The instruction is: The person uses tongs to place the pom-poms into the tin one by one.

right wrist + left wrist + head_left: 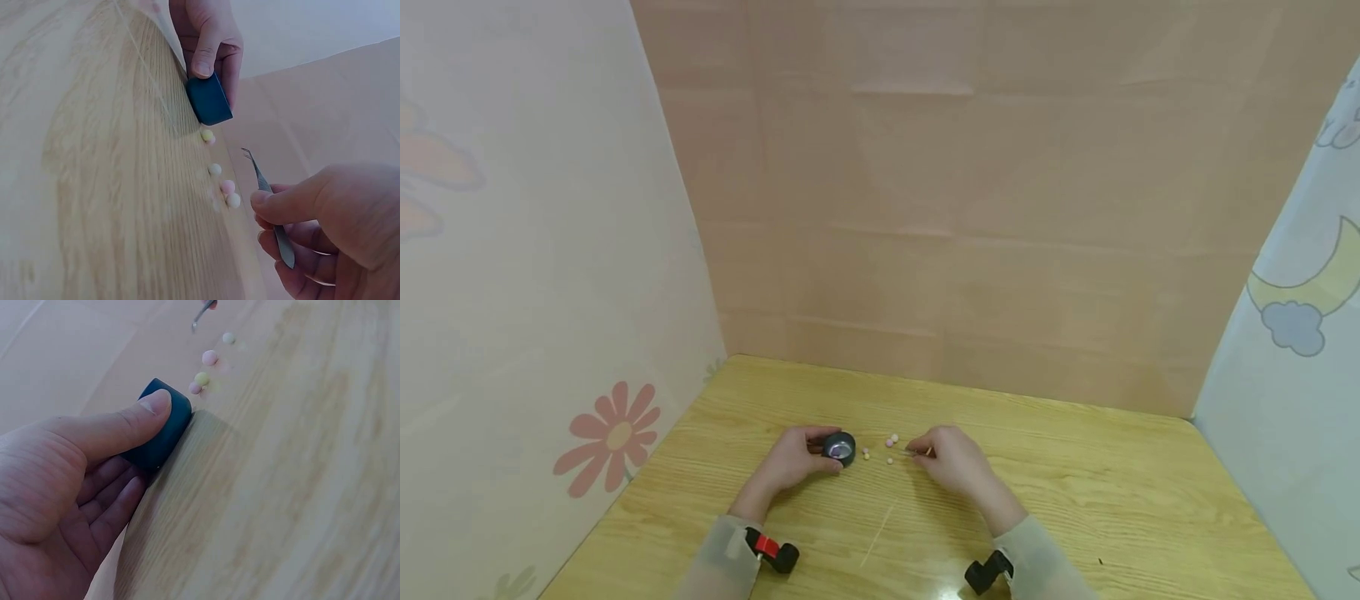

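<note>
My left hand [792, 457] holds a small dark blue-green cup [838, 448] on the wooden table, thumb on the near side and fingers behind it. In the head view something small shows inside the cup. My right hand [331, 219] pinches metal tweezers [262, 181] with bent tips. Those tips point toward the cup and hang apart from it, with nothing seen between them. Several small pastel balls lie between the hands: a yellow ball [207, 135] close to the cup, a pink ball [227, 187] and a white ball [233, 200] side by side, and others.
The wooden table [1075, 483] ends at a tan back panel [962, 250]. A white sheet with a flower print [617, 436] stands on the left, and one with a moon print [1315, 283] on the right. Each forearm wears a black wrist camera [988, 572].
</note>
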A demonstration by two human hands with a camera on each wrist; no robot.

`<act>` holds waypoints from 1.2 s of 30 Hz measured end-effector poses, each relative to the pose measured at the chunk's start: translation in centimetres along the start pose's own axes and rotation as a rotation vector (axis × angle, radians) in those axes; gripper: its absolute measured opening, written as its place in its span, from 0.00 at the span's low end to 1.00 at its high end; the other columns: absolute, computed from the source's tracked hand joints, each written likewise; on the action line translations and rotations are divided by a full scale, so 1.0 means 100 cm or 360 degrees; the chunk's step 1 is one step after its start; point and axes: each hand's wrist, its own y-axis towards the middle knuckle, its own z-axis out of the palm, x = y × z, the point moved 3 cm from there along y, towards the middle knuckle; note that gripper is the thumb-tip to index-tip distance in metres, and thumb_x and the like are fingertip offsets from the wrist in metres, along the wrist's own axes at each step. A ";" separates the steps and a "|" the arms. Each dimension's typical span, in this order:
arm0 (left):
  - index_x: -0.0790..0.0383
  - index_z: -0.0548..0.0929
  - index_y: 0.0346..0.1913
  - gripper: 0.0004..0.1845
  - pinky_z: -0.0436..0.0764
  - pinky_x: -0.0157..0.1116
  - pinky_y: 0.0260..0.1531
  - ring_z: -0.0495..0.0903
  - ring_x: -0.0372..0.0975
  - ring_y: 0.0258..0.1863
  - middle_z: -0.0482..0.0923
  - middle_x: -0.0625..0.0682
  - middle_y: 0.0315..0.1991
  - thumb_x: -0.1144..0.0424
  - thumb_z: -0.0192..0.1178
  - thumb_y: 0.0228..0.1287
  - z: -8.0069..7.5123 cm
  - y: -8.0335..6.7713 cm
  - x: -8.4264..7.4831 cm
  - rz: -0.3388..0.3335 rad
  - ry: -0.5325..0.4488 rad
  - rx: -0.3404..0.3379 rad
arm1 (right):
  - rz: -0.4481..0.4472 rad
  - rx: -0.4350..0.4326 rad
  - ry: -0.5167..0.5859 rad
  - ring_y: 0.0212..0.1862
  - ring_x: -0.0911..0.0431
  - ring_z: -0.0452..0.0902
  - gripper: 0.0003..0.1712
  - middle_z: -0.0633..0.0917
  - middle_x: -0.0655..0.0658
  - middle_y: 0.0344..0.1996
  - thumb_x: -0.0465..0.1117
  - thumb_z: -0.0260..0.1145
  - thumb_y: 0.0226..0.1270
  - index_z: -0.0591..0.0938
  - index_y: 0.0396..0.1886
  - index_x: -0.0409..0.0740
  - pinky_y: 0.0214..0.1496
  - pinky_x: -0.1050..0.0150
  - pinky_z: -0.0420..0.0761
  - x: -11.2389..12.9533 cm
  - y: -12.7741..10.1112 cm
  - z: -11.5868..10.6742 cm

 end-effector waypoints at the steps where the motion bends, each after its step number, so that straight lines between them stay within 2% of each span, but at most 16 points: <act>1: 0.63 0.85 0.67 0.33 0.84 0.48 0.58 0.85 0.50 0.58 0.85 0.60 0.61 0.64 0.83 0.58 0.000 0.000 0.000 0.0000 -0.0001 0.0002 | -0.0010 0.0005 -0.0015 0.35 0.63 0.81 0.09 0.90 0.53 0.39 0.35 0.75 0.71 0.95 0.47 0.48 0.34 0.65 0.81 -0.001 -0.001 0.000; 7: 0.62 0.85 0.67 0.34 0.84 0.49 0.58 0.85 0.49 0.58 0.85 0.59 0.62 0.62 0.83 0.58 0.000 0.001 0.002 -0.0006 0.0015 0.0013 | -0.0054 0.0015 -0.0086 0.35 0.62 0.82 0.09 0.91 0.51 0.38 0.34 0.77 0.69 0.95 0.46 0.48 0.36 0.62 0.83 -0.004 -0.006 0.001; 22: 0.58 0.86 0.67 0.34 0.83 0.51 0.59 0.85 0.48 0.57 0.85 0.58 0.62 0.62 0.84 0.56 0.000 0.004 0.002 -0.0049 0.0032 -0.0012 | -0.0027 -0.0006 -0.0120 0.37 0.59 0.85 0.10 0.91 0.51 0.38 0.35 0.78 0.68 0.96 0.46 0.49 0.37 0.60 0.85 -0.006 -0.007 0.003; 36: 0.58 0.86 0.67 0.34 0.83 0.50 0.59 0.85 0.48 0.58 0.85 0.58 0.62 0.61 0.84 0.56 0.000 0.005 0.004 -0.0026 0.0042 -0.0019 | -0.0072 -0.0035 -0.0146 0.38 0.57 0.86 0.10 0.90 0.51 0.38 0.35 0.77 0.68 0.96 0.46 0.50 0.36 0.61 0.85 -0.008 -0.008 0.006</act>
